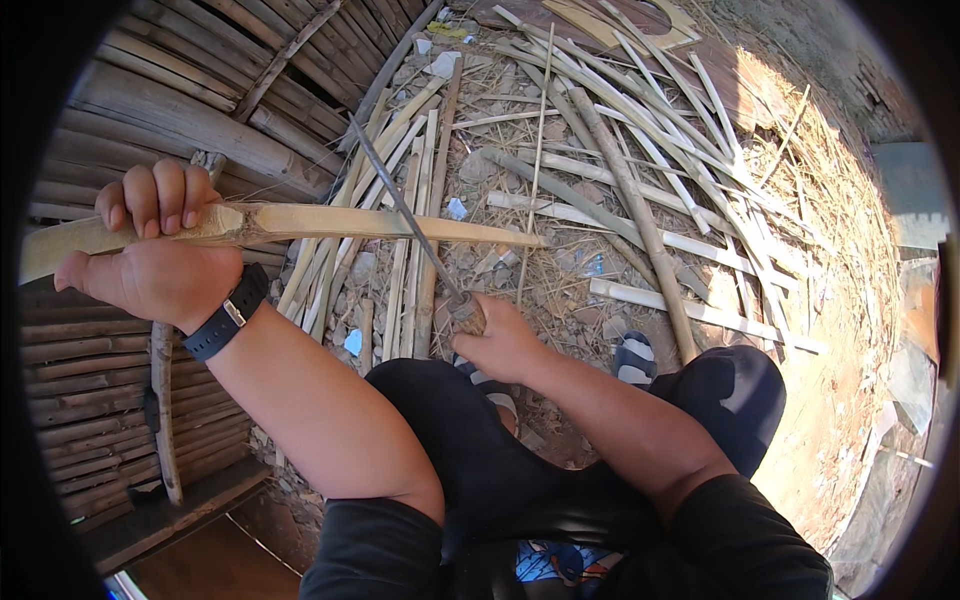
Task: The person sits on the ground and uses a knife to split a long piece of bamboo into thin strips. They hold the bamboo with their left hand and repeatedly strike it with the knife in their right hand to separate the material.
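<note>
A split bamboo strip [330, 222] is held crosswise above the ground [815, 430] by the left hand [185, 272], its grip wrapped around the broad end, beside the slatted wall [120, 100]. The wooden handle of a long knife [412, 217] is enclosed by the right hand's [505, 343] grip. The strip is crossed by the blade; whether its edge is touching cannot be told. Loose strips [600, 205] are strewn ahead; more open room is found rightward, on sunlit ground.
</note>
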{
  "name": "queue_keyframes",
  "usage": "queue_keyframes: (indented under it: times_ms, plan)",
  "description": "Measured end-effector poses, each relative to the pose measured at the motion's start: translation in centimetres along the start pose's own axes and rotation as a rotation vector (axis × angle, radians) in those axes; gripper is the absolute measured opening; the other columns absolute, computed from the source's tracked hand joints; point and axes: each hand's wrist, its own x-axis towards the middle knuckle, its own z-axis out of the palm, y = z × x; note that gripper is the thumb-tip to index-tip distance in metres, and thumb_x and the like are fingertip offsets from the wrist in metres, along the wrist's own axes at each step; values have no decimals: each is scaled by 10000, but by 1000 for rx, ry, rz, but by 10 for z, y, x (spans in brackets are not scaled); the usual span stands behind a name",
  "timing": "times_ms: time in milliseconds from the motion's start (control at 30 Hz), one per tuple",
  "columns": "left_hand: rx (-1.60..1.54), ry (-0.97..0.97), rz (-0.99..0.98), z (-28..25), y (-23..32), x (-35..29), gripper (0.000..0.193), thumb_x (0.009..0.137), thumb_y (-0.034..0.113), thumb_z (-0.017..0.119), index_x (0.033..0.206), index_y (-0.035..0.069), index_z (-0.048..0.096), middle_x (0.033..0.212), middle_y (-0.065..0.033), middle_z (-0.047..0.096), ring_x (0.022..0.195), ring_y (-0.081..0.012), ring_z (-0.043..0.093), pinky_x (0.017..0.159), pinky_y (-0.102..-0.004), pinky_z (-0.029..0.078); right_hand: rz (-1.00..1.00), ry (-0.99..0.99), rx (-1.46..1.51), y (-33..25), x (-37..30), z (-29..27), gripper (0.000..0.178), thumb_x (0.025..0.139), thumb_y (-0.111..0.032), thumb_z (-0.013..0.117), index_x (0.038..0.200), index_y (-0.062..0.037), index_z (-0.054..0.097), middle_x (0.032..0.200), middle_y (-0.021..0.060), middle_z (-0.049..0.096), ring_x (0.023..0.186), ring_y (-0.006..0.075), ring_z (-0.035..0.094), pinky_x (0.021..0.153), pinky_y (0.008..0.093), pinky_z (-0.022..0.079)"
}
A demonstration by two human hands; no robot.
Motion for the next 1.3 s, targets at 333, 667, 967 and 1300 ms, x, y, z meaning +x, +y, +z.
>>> queue_keyframes:
  times_ms: [333, 667, 967, 1300]
  plan:
    - [60, 85, 41, -25, 10, -2, 764, 828, 880, 202, 708, 161, 430, 548, 20, 334, 481, -114, 285, 458, -241, 237, 544, 240, -86, 153, 15, -33, 392, 783, -218, 671, 1083, 28, 615, 827, 206, 680, 748, 338, 663, 710, 417, 525]
    - [626, 726, 254, 33, -10, -5, 601, 974, 660, 159, 811, 113, 348, 626, -36, 290, 538, -169, 247, 474, -290, 259, 103, 73, -53, 23, 14, 1, 493, 767, -226, 675, 1165, 52, 587, 911, 270, 677, 896, 415, 666, 823, 436, 520]
    - [640, 917, 264, -5, -6, -9, 604, 985, 669, 194, 831, 105, 345, 655, -49, 305, 551, -191, 266, 468, -304, 253, 476, 135, -101, 143, 15, -38, 456, 776, -223, 660, 1119, 70, 596, 895, 266, 690, 856, 391, 686, 796, 429, 537]
    - [668, 882, 270, 11, -10, -6, 601, 995, 640, 174, 854, 85, 358, 678, -71, 366, 558, -205, 313, 475, -324, 280, 114, 4, -82, 27, 17, 3, 458, 764, -208, 669, 1134, 54, 602, 901, 265, 677, 862, 400, 672, 799, 441, 527]
